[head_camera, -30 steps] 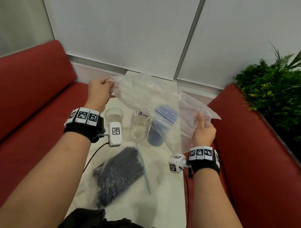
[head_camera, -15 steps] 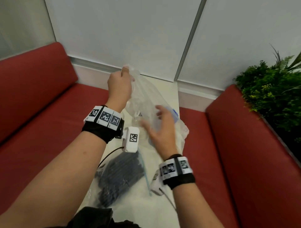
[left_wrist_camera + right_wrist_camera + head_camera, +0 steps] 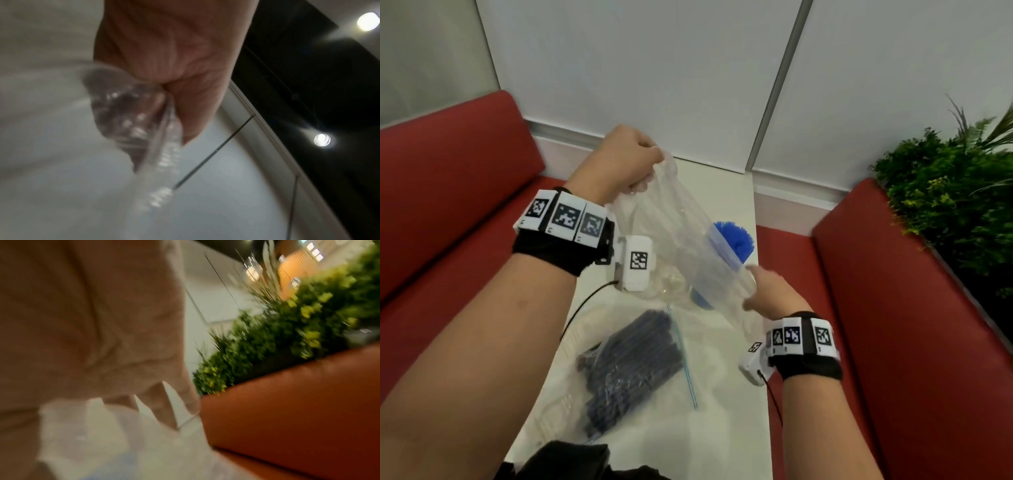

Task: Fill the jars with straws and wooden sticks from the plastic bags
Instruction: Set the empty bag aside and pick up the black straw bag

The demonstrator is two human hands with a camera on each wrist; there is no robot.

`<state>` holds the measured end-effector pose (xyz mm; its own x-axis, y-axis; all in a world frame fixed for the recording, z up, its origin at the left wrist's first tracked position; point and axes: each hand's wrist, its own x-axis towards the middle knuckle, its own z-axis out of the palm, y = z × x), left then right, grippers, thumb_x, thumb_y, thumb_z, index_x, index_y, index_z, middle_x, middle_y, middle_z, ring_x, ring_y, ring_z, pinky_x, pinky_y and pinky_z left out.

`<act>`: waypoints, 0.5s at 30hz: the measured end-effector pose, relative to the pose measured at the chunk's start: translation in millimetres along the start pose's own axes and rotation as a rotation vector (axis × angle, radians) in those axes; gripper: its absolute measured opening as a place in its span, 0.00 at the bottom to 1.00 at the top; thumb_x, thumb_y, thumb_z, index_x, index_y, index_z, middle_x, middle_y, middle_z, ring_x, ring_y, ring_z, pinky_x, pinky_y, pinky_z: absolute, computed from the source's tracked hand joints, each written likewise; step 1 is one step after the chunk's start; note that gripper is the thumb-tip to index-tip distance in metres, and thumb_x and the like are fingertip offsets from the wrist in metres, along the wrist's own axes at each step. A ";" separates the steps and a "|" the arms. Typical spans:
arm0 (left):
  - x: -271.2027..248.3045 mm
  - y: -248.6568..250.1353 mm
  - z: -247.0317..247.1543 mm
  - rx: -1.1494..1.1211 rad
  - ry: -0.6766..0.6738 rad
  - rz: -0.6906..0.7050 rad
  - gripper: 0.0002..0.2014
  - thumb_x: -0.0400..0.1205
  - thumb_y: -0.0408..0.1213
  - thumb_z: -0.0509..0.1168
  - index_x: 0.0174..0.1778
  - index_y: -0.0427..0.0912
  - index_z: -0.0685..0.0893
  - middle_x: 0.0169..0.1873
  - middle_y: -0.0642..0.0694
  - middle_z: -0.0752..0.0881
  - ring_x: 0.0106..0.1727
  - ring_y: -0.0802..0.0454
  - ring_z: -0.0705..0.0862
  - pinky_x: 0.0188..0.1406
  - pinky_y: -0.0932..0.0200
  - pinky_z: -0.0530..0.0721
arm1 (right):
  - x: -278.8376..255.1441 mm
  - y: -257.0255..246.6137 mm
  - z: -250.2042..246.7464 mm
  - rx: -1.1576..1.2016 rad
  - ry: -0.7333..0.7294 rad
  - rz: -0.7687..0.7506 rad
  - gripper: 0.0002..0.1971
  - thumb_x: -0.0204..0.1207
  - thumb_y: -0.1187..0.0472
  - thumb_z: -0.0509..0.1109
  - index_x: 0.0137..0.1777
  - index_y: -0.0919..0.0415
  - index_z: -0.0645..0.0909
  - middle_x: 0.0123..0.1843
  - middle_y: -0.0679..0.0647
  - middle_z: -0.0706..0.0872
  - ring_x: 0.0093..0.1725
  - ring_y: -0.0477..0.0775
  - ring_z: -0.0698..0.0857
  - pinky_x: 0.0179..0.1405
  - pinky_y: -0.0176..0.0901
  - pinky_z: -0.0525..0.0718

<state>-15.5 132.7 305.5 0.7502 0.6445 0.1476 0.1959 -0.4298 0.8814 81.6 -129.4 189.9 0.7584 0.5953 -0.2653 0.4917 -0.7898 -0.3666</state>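
The step in hand looks like emptying or clearing the clear plastic bag [image 3: 674,240] over the jars. To do it well, I would keep the bag's top bunched tight and high, and guide its lower end with the other hand so that it does not sweep against the jar of blue straws [image 3: 732,240] behind it or the empty glass jar [image 3: 671,284] seen through the film at centre frame.

The left hand [image 3: 619,164], in the upper middle of the head view, has its fingers [image 3: 650,156] curled tight round the gathered top of the bag; the left wrist view shows the crumpled film pinched under the thumb. The right hand [image 3: 770,294], right of centre, is at the bag's lower end with a finger stretched toward the film. Whether it grips or merely touches I cannot tell (both views of it are blurred).

The second bag [image 3: 633,370], full of dark straws or sticks, lies flat on the white surface [image 3: 726,428] in the lower middle of the frame, untouched, a blue zip strip along its right edge. It holds what has yet to go into the empty jar.
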 end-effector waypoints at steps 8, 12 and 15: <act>-20.2 37.5 5.9 -0.731 -0.220 0.001 0.22 0.84 0.33 0.67 0.73 0.40 0.69 0.50 0.33 0.85 0.29 0.43 0.89 0.27 0.55 0.86 | -0.8 -36.2 14.3 0.441 0.419 -0.353 0.13 0.80 0.71 0.65 0.45 0.51 0.83 0.36 0.43 0.82 0.34 0.37 0.80 0.42 0.42 0.77; -22.2 5.1 -25.3 -0.493 -0.233 0.299 0.26 0.80 0.57 0.68 0.74 0.61 0.72 0.71 0.58 0.78 0.70 0.56 0.79 0.66 0.59 0.76 | 1.5 -13.7 1.9 1.052 0.417 -0.247 0.17 0.80 0.69 0.57 0.38 0.52 0.83 0.34 0.55 0.80 0.33 0.52 0.77 0.32 0.45 0.79; -31.1 -27.4 -11.4 0.064 -0.472 0.246 0.37 0.68 0.64 0.76 0.73 0.76 0.69 0.73 0.69 0.73 0.76 0.67 0.68 0.72 0.60 0.67 | 6.2 -7.5 -3.1 1.135 0.411 -0.235 0.15 0.76 0.63 0.58 0.30 0.48 0.78 0.26 0.47 0.69 0.23 0.46 0.65 0.21 0.36 0.64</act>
<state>-51.5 131.7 281.8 0.9784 0.1717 0.1149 0.0060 -0.5796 0.8148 83.9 -120.3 193.8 0.8810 0.4528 0.1372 0.1393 0.0287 -0.9898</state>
